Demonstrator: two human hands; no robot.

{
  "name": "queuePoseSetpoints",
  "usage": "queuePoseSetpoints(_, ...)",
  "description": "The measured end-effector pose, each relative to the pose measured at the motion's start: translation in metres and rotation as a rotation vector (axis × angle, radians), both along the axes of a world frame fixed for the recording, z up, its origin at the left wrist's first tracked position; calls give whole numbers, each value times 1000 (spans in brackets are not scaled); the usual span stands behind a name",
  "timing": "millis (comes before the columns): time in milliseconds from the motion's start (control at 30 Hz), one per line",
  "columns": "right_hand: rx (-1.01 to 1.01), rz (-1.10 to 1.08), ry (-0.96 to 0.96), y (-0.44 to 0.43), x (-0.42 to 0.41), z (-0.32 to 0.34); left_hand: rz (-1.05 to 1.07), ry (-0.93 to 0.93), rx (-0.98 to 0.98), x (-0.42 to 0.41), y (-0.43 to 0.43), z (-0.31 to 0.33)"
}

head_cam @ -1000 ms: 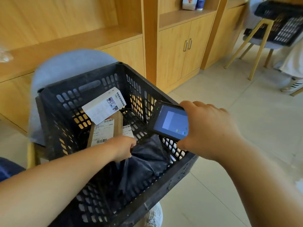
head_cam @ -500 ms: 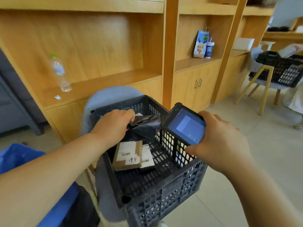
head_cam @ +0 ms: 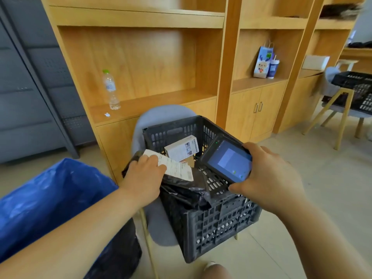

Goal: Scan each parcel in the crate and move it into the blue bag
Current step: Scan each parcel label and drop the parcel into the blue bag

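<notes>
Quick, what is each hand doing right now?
Left hand: closed, gripping the black parcel at its labelled end.
Right hand: closed, holding the scanner.

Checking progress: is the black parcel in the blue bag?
No, the left hand holds the black parcel over the crate, outside the blue bag.

A grey chair point(head_cam: 161, 222) stands on the tiled floor point(head_cam: 281, 248) and bears the black crate point(head_cam: 219, 224) on its seat. The blue bag point(head_cam: 50, 198) stands on the floor just beside the chair. A plastic water bottle point(head_cam: 110, 89) stands upright on the wooden shelf point(head_cam: 151, 101) behind.
</notes>
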State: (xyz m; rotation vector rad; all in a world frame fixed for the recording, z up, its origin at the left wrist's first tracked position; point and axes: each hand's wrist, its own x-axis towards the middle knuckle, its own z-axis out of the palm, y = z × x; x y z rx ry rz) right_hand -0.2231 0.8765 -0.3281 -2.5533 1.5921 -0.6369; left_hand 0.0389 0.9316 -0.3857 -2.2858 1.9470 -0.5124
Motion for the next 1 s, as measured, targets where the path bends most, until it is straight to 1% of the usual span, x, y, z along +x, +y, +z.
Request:
queuePoseSetpoints(33, 3, 2, 4, 2, 1, 0, 14, -26, -40, 0, 3, -3)
queuePoseSetpoints(100, 8, 6, 12, 4, 1, 0, 38, 35, -78, 2, 6, -9)
queuePoseSetpoints(133, 10, 8, 16, 4, 2, -1, 52, 115, -62, 5, 7, -12)
queuePoseSetpoints(233, 13, 18, 21, 5, 2, -4, 64, 492, 1, 12, 11, -15)
queuePoseSetpoints(267, 15, 21, 22, 4, 2, -6, 55, 576, 5, 14, 12, -16)
queuePoseSetpoints(333, 29, 27, 25, 4, 4, -8, 30, 680, -24, 15, 14, -17)
queuePoseSetpoints(400, 41, 33, 27, 3, 6, -10, 8, 813, -112, 16, 13, -18)
queuePoseSetpoints(467, 52, 40, 34, 2, 8, -12, 31, 938, -242, 17, 11, -19)
queuePoseSetpoints(533, 61, 41, 39, 1, 11, -13, 129, 1000, -361, 20, 7, -22)
queuePoseSetpoints(600, 65, 39, 41, 0, 12, -15, 257, 1067, -402, 23, 5, -26)
queuePoseSetpoints(733, 51, 37, 63, -2, 16, -16, 454, 1297, -307, 29, 5, -29)
queuePoseSetpoints(900, 53, 40, 67, -4, 22, -16, 444, 1608, -234, 27, 10, -24)
queuePoseSetpoints(1000, 60, 48, 71, -3, 25, -16, 475, 1816, -207, 24, 13, -20)
